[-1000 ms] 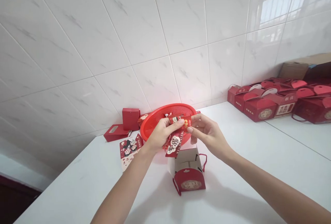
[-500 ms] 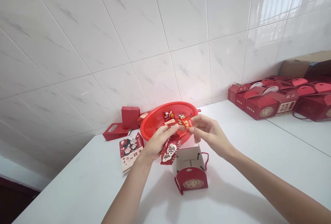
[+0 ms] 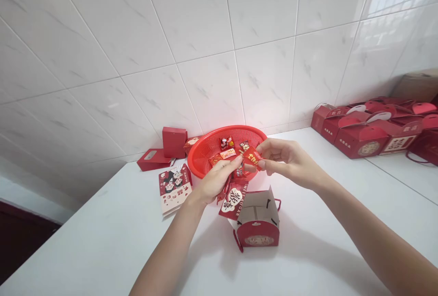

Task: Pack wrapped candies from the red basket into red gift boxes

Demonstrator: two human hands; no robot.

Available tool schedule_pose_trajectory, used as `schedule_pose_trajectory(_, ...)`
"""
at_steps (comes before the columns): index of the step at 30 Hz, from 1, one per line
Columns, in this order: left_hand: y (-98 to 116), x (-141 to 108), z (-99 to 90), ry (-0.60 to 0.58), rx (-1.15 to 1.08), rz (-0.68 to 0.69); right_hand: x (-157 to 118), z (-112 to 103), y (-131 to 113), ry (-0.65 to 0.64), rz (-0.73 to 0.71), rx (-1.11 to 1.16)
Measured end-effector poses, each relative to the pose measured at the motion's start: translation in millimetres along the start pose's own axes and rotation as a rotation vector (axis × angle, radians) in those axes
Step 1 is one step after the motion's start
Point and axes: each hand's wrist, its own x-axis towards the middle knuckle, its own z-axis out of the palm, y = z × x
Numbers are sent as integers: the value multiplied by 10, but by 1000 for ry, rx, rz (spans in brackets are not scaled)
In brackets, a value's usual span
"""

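Note:
My left hand [image 3: 219, 180] is closed around several wrapped candies, among them a dark red packet [image 3: 234, 199] lettered "SWEET SUGAR" that hangs below the fingers. Between the thumb and fingers of my right hand [image 3: 285, 161] is one red candy packet [image 3: 252, 158] with gold characters, its left end close to my left thumb. Both hands are over the near rim of a red plastic basket [image 3: 201, 148], where several wrapped candies lie. Just below stands a red gift box [image 3: 259, 232], open at the top, with a pale inside and red cord handles. My left hand's lower fingers are partly hidden.
A printed card box [image 3: 175, 189] lies left of the basket. Behind it are a red box lying flat [image 3: 154, 159] and an upright red box [image 3: 174, 142]. Several closed red gift boxes [image 3: 366, 141] stand at right along the tiled wall, with a brown carton [image 3: 415, 87] behind.
The view has shifted a little. Both hands have moved slightly right relative to the basket, uncovering more candies inside it. The same packets stay in my hands.

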Motion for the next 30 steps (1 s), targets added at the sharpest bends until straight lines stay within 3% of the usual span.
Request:
schedule_pose_trajectory(6,-8,-49,-26,46,206,31,-47,-90,-99,-123,-12,-161)
schedule_pose_trajectory(13,176,-200,-71,-141,438,29,-159,-86,-95,-382,33,-361)
schedule_pose_trajectory(30,182,-290,-91,-354,517,114,-203,-76,-84,-353,-19,-436)
